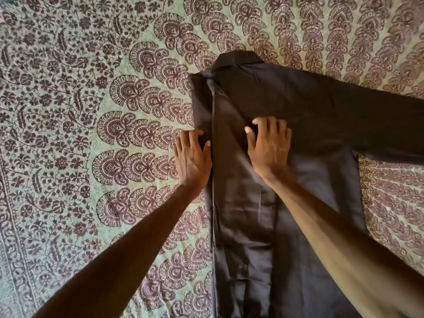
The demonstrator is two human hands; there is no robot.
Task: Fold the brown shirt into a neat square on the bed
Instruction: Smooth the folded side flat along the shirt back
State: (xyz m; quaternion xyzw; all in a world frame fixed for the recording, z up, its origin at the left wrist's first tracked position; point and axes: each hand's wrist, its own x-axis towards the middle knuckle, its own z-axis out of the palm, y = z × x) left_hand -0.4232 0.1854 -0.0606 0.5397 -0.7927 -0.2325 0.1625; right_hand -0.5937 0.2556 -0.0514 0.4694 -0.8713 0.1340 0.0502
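The left hand (192, 154) lies flat, palm down and fingers spread a little, on the left folded edge of the brown shirt (298, 111). Its fingertips and thumb rest on the cloth while the heel of the hand sits over the bedspread (68, 134) just beside that edge; it grips nothing. The right hand (268, 148) is on the middle of the shirt's body, near the left hand but apart from it. Its fingers are curled with the tips pressed into the fabric, and a diagonal crease runs up and left from under them. Whether it pinches a fold of cloth between fingers and thumb cannot be told. Both forearms are bare and reach in from the near edge of the bed.

The shirt lies lengthwise on the bed, collar (238, 59) toward the far edge and hem running off toward the near edge. Its left side is folded inward over the body, giving a straight vertical edge, with a long narrow panel lying down the middle. The right sleeve (378, 125) is spread outward, reaching toward the right edge of the bed and out of view.

The bed is covered by a pale green bedspread printed with dark maroon fan-shaped motifs in curved rows and a leafy floral border on the left. Nothing of the room beyond it shows.
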